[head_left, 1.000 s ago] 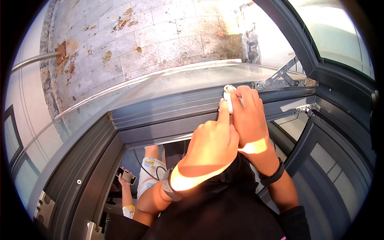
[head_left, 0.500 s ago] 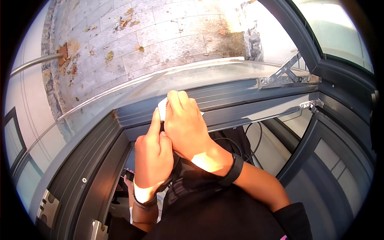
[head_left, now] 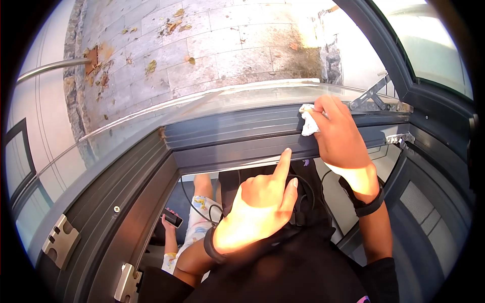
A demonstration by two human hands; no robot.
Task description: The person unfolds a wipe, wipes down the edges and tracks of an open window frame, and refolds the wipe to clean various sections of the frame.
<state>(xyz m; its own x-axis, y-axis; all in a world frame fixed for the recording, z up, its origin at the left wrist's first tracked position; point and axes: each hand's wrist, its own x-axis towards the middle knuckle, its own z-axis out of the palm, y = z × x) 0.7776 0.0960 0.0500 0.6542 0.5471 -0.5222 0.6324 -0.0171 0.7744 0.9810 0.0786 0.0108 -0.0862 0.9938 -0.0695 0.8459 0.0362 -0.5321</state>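
My right hand [head_left: 343, 136] pinches a crumpled white tissue [head_left: 307, 120] at the right part of the dark grey window frame [head_left: 227, 132]. The tissue lies against the grooved sill, just left of the metal hinge arm [head_left: 371, 96]. Lower and to the left, my left hand [head_left: 260, 207] holds nothing. Its index finger points up towards the frame's inner edge and its thumb stands apart, while the other fingers look curled.
An open window sash [head_left: 399, 65] rises at the upper right. Metal brackets [head_left: 61, 241] sit on the left frame. Black cables [head_left: 187, 194] hang below the sill. Another person's hand [head_left: 169, 219] holds a dark device [head_left: 173, 218] at the lower left. Outside lies leaf-strewn paving [head_left: 202, 45].
Both hands were together near the sill's middle. My right hand has moved right along the frame with the tissue; my left hand has come away, lower and to the right. The view has shifted slightly.
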